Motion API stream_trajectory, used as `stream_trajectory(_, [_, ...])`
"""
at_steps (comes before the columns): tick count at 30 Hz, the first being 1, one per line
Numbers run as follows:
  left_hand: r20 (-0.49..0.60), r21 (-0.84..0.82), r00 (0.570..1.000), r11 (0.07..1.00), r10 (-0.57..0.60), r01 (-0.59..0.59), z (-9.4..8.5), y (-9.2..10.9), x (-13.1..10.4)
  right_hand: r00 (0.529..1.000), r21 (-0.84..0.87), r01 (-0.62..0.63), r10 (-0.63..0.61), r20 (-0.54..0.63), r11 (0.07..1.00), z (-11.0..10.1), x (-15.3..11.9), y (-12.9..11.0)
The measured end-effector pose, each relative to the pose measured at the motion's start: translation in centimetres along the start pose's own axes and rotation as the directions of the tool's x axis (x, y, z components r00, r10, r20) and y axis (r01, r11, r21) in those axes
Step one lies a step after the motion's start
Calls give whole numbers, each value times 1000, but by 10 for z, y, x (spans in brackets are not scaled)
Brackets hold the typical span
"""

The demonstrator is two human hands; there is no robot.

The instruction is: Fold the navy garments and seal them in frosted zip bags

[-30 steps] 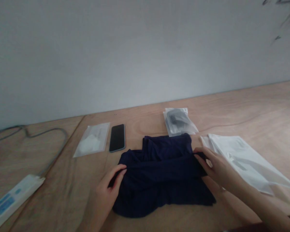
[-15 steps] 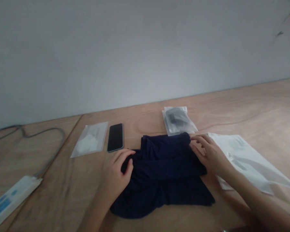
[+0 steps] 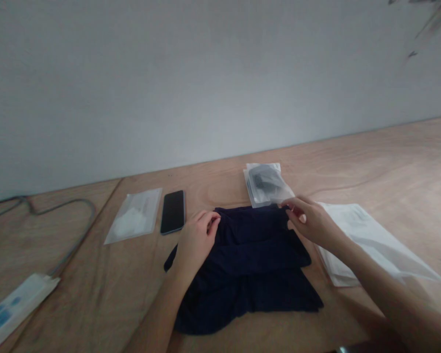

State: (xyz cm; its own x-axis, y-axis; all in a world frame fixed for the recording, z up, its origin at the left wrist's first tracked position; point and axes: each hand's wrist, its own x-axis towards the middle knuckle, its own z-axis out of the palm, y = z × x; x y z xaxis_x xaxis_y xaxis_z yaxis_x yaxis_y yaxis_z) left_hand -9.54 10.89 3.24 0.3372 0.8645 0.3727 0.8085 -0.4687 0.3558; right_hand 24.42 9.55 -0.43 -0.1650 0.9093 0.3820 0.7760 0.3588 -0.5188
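Head view: a wooden table [image 3: 397, 166] with a pale brown grain runs across the whole scene, and a dark seam crosses it on the left. Behind it rises one plain grey-white wall [image 3: 206, 78], with a few dark marks [image 3: 412, 54] at its upper right. The light is dim.

One dark blue cloth [image 3: 253, 257] lies on the table at the near middle, folded in layers, its near edge uneven. Two hands work at its far edge. The left hand [image 3: 198, 238] pinches the far left corner, thumb and fingertips together. The right hand [image 3: 310, 218] has its thumb and fingers narrow, with the far right corner of the cloth between them.

One phone [image 3: 173, 212] lies screen up beyond the left hand. Just left of it is one small clear packet [image 3: 134, 215] with something white inside. Past the cloth's far edge is a stack of at least two clear packets [image 3: 267, 184] with dark contents. Right of the cloth, partly under the right forearm, lie at least two white plastic bags [image 3: 363, 235]. At the lower left, one white power strip [image 3: 18, 309] trails one grey cable [image 3: 77, 200].
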Motion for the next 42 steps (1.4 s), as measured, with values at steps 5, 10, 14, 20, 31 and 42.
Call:
stream_trajectory(5, [-16, -25, 999, 999, -44, 44, 1, 2, -5, 1000, 128, 31, -31, 0, 991, -14, -18, -4])
stream_trajectory(10, [42, -35, 999, 999, -32, 34, 18, -5, 8, 998, 180, 56, -55, -8, 982, -19, -20, -7])
stream_trajectory(14, [13, -61, 1000, 998, 26, -26, 10, -2, 4, 998, 193, 63, -60, -17, 979, -30, -21, -8])
stream_trajectory(20, [-38, -35, 980, 980, 196, -197, -15, 5, -32, 980, 96, 198, -200, 11, 975, -29, -40, 3])
stream_trajectory(31, [-58, 33, 975, 977, 214, -212, -41, 9, -93, 956, 113, 237, -252, 150, 965, -31, -25, -12])
stream_trajectory(42, [-218, 35, 829, 845, -515, 534, -53, -28, -179, 745, 313, 455, -549, 379, 834, 79, 88, -158])
